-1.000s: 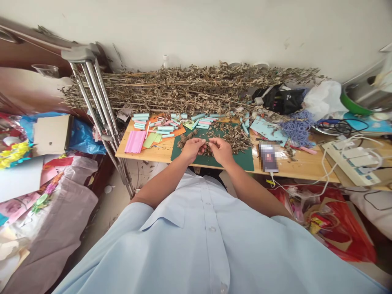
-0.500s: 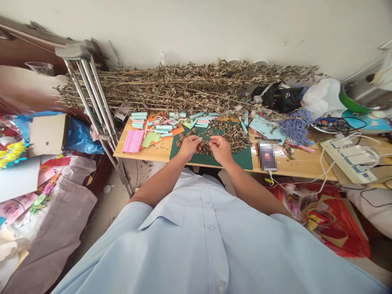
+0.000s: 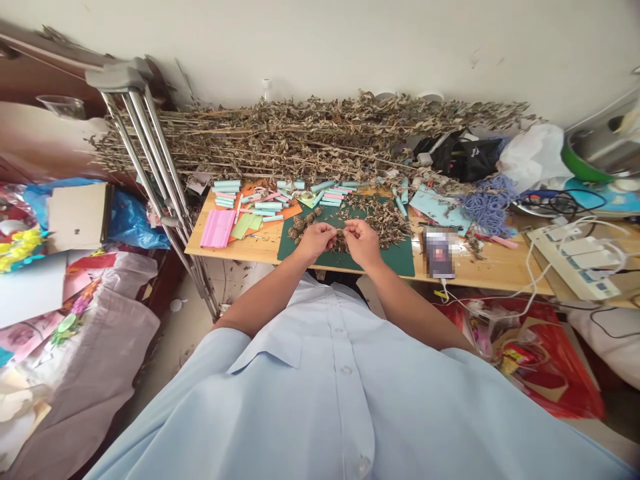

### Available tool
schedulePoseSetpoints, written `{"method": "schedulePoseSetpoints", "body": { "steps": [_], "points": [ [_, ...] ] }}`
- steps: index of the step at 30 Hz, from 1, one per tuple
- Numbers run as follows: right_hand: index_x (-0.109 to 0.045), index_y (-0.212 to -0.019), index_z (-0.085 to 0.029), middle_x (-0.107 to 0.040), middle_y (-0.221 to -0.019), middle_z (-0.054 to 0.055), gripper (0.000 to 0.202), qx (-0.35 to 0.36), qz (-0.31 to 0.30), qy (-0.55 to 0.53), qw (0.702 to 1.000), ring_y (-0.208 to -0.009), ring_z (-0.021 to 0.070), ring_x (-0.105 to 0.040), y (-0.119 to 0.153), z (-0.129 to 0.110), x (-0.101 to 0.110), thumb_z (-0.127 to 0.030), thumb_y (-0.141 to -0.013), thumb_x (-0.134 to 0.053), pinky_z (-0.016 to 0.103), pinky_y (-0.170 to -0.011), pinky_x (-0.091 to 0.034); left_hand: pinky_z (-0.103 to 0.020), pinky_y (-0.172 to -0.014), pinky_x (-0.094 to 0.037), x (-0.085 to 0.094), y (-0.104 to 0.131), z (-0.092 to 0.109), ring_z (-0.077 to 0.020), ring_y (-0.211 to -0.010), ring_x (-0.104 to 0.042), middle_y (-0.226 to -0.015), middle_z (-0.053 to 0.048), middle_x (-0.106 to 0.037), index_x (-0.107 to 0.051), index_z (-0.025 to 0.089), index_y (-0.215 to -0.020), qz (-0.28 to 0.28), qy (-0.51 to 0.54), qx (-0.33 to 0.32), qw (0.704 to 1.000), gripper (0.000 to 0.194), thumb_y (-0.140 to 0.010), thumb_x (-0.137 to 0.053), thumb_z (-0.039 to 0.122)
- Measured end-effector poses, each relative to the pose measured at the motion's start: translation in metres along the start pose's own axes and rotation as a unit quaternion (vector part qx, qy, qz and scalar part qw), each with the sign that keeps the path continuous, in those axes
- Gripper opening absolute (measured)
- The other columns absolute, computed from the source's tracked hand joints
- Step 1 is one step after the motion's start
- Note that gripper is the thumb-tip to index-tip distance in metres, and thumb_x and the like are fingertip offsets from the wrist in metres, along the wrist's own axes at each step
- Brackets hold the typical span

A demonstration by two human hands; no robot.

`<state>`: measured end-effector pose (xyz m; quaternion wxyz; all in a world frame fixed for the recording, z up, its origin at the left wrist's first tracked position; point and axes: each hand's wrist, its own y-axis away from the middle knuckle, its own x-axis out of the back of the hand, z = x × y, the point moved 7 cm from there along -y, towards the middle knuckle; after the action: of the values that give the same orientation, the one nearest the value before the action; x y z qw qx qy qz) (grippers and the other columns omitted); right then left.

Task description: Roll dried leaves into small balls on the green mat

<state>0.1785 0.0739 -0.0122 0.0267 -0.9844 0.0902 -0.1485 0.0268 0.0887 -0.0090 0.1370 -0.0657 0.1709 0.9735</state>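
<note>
Over a dark green mat [image 3: 400, 265], my left hand [image 3: 317, 241] and my right hand [image 3: 361, 243] nearly meet, fingertips pinched. Between them is a small bit of brown dried plant [image 3: 341, 239], which both hands seem to grip. Loose dried leaves [image 3: 387, 223] are heaped just beyond and right of my right hand. Several small brown clumps [image 3: 300, 227] lie on the mat beside my left hand. Rolled blue and pink papers [image 3: 270, 207] sit behind, to the left.
Long dried stalks [image 3: 280, 137] lie along the wall. A crutch [image 3: 150, 147] leans at the table's left. On the right are a phone [image 3: 439, 254], purple cord [image 3: 487, 207], a white power strip [image 3: 575, 260] and cables. A pink folded sheet [image 3: 217, 228] lies on the left.
My left hand has moved slightly right, closing the gap between the hands. The brown clumps beside it show more fully. The view has shifted a little.
</note>
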Motion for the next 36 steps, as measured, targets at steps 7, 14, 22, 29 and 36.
{"method": "schedulePoseSetpoints", "body": {
  "steps": [7, 14, 22, 29, 36],
  "points": [
    [-0.067, -0.110, -0.021, -0.073, -0.103, 0.007, 0.034, -0.005, -0.017, 0.020, 1.000, -0.075, 0.0176, -0.064, 0.000, -0.001, -0.001, -0.037, -0.081, -0.063, 0.034, -0.072, -0.054, -0.019, -0.045, -0.029, 0.003, 0.000, 0.000, -0.0065, -0.048, -0.048, -0.064, 0.000, -0.060, -0.061, 0.015, -0.073, 0.003, 0.030, 0.013, 0.999, 0.021, -0.081, -0.074, 0.029],
    [-0.067, -0.114, -0.021, -0.073, -0.099, 0.006, 0.037, 0.013, -0.007, 0.021, 1.000, -0.078, 0.0182, -0.065, 0.004, -0.012, -0.005, -0.039, -0.081, -0.064, 0.035, -0.076, -0.055, -0.021, -0.044, -0.028, -0.002, 0.000, 0.000, -0.0065, -0.048, -0.047, -0.064, 0.000, -0.060, -0.064, 0.014, -0.073, -0.008, 0.009, 0.012, 1.000, 0.023, -0.080, -0.076, 0.033],
    [-0.065, -0.119, -0.021, -0.071, -0.096, 0.006, 0.038, 0.020, 0.013, 0.044, 0.999, -0.072, 0.0172, -0.062, 0.002, -0.010, 0.001, -0.036, -0.085, -0.058, 0.033, -0.071, -0.053, -0.021, -0.045, -0.031, 0.001, 0.002, 0.001, -0.0066, -0.046, -0.048, -0.062, 0.000, -0.060, -0.063, 0.014, -0.073, 0.016, -0.011, 0.004, 1.000, 0.021, -0.083, -0.073, 0.030],
    [-0.072, -0.102, -0.021, -0.074, -0.095, 0.007, 0.026, 0.012, 0.001, 0.077, 0.997, -0.075, 0.0198, -0.064, 0.000, -0.006, 0.004, -0.036, -0.082, -0.063, 0.036, -0.076, -0.054, -0.020, -0.044, -0.029, 0.002, -0.001, 0.000, -0.0064, -0.047, -0.047, -0.063, 0.001, -0.059, -0.060, 0.015, -0.072, 0.014, -0.006, 0.011, 1.000, 0.023, -0.085, -0.071, 0.030],
    [-0.069, -0.112, -0.021, -0.074, -0.100, 0.007, 0.033, 0.033, 0.008, 0.026, 0.999, -0.078, 0.0203, -0.067, 0.004, -0.010, 0.002, -0.039, -0.085, -0.063, 0.037, -0.076, -0.055, -0.020, -0.044, -0.028, -0.001, -0.001, -0.001, -0.0054, -0.047, -0.046, -0.063, 0.002, -0.057, -0.060, 0.015, -0.072, -0.002, -0.012, 0.017, 1.000, 0.026, -0.085, -0.071, 0.034]
  ]
}}
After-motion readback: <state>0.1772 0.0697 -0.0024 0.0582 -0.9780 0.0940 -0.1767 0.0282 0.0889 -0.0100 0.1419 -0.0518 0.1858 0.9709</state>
